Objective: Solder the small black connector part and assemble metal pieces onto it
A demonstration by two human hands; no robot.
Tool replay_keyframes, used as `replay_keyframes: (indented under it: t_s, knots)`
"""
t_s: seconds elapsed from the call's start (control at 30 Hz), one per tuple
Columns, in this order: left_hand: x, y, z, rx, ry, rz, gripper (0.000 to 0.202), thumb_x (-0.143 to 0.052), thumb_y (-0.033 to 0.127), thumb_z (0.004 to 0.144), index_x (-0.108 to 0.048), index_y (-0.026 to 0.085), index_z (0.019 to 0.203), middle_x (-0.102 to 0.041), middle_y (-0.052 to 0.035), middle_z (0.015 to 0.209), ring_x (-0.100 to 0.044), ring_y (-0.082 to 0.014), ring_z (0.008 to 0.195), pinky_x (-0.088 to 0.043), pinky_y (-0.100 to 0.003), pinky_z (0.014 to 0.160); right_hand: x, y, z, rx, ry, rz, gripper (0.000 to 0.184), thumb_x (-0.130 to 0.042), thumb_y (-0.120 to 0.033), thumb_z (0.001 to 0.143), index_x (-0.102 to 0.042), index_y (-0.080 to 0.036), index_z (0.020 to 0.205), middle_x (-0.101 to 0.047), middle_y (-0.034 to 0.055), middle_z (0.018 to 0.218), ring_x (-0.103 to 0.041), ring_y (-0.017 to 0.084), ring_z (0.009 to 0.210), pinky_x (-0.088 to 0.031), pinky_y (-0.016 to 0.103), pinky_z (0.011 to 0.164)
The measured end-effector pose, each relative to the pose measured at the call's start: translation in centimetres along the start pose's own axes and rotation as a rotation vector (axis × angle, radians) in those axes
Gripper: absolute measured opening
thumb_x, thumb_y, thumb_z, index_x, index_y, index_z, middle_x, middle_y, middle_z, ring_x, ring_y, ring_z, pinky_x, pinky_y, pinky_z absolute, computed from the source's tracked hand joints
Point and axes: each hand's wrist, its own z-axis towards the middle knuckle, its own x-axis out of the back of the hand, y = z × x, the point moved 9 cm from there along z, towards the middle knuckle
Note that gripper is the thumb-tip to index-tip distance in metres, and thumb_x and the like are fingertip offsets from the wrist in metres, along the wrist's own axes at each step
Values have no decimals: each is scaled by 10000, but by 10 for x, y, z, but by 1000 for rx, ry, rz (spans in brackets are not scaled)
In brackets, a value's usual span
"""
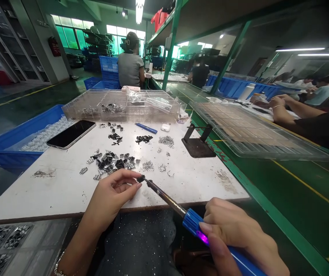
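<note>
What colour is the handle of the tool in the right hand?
Blue, with a purple glow; the soldering iron handle shows clearly in the head view.

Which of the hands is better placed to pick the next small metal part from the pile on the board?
Left, probably. The left hand is just below the pile of small parts, pinching one tiny piece at the iron's tip. The right hand grips the soldering iron, off the board.

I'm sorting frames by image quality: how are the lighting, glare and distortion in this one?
Head view: bright, even light on the white board; ceiling lamps and far windows blow out; glare streaks on the clear tray; straight edges bow toward the corners, wide-angle; the left hand, right hand and iron are sharp; the background is softer and dimmer.
</note>
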Motion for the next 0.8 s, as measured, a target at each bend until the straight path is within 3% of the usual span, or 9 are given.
replay_keyframes:
  t_s: [0.2, 0.33, 0.43, 0.57, 0.8]
  knots:
    - [0, -2, 0, 2, 17, -8, 210, -722, 305, 720, -683, 215, 906, -646, -17, 785, -609, -146, 716, -510, -226, 642, -2, 4, -5, -190, -61, -163, 159, -587, -34, 709, -594, -190, 682, -561, -2, 593, -588, 181, 568, -447, 344, 584]
    - [-1, -2, 0, 2, 20, -3, 206, -716, 300, 721, -683, 210, 903, -652, -24, 800, -610, -151, 712, -512, -233, 624, -6, 1, -2, -121, -67, -112, 155, -590, -45, 702, -565, -185, 639, -544, -18, 565, -539, 146, 494, -448, 341, 589]
    - [0, -2, 0, 1, 25, 9, 211, -713, 303, 721, -683, 205, 906, -653, -27, 797, -614, -154, 698, -519, -244, 619, -10, 5, 1, -114, -89, -72, 147, -581, -37, 684, -575, -179, 645, -511, -27, 536, -487, 126, 447, -403, 305, 506]
    - [0, -2, 0, -4, 31, 26, 222, -714, 310, 719, -684, 199, 908, -659, -38, 820, -620, -164, 716, -524, -252, 627, -9, 0, 2, 0, -73, 5, 126, -568, -38, 655, -572, -161, 630, -476, -28, 506, -420, 107, 403, -351, 281, 451]
    - [1, -2, 0, -6, 33, 38, 232, -719, 327, 717, -686, 199, 908, -668, -49, 860, -632, -178, 752, -534, -267, 659, -12, 4, 0, -8, -91, 40, 127, -569, -27, 662, -575, -153, 645, -456, -27, 513, -368, 92, 407, -302, 266, 443]
